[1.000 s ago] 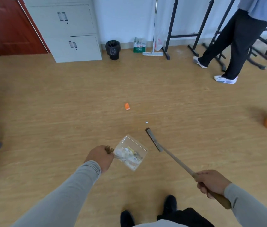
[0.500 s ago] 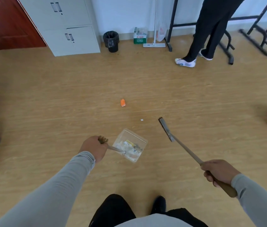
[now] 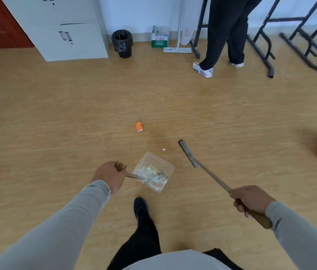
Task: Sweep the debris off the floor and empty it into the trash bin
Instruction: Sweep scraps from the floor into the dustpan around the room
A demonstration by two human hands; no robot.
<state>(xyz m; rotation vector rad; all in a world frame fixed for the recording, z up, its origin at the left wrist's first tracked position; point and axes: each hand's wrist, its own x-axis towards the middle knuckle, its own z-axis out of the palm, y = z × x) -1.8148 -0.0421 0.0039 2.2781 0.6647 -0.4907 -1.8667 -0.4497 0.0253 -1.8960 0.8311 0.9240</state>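
Clear plastic dustpan (image 3: 154,171), part-filled with scraps, handle gripped in left hand (image 3: 108,174). Long-handled brush (image 3: 187,153), wooden handle clenched in right hand (image 3: 251,199). Outstanding: orange scrap (image 3: 139,126), white fleck (image 3: 164,149) on wooden floor (image 3: 56,114); black lined trash bin (image 3: 122,43) far ahead, emptying pending.

Grey sleeves (image 3: 60,227), black trousers (image 3: 144,236), dark shoe (image 3: 141,208)
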